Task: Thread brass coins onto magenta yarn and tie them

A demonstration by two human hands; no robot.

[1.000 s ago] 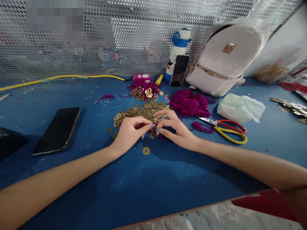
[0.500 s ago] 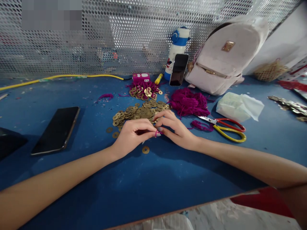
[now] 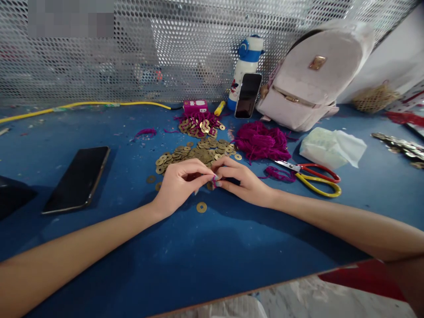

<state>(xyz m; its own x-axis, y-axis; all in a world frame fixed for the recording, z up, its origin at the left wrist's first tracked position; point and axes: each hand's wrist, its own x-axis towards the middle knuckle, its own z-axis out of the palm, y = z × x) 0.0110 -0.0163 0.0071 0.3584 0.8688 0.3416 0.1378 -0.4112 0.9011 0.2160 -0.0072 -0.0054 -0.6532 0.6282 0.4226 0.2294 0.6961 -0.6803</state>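
My left hand [image 3: 183, 183] and my right hand [image 3: 243, 182] meet fingertip to fingertip over the blue table. Both pinch a short purple string [image 3: 214, 179], mostly hidden by the fingers. Behind them spreads a pile of brass coins with square holes [image 3: 195, 152]. One loose coin [image 3: 201, 207] lies in front of my left hand. Farther back, more coins are tied with purple string in a heap [image 3: 200, 126]. A tangle of purple yarn [image 3: 261, 141] sits beyond my right hand, with a smaller bunch of purple string [image 3: 280, 174] nearer.
Scissors with red and yellow handles [image 3: 309, 174] lie right of my right hand, before a white packet [image 3: 333, 148]. A dark phone [image 3: 77, 179] rests at left. Another phone [image 3: 248, 95] leans on a bottle [image 3: 250, 55], beside a pale backpack [image 3: 318, 75]. A yellow cable [image 3: 109, 104] runs along the back.
My right hand's fingers have closed in from a raised, spread pose to a pinch at the string. The string has shifted slightly left and up.
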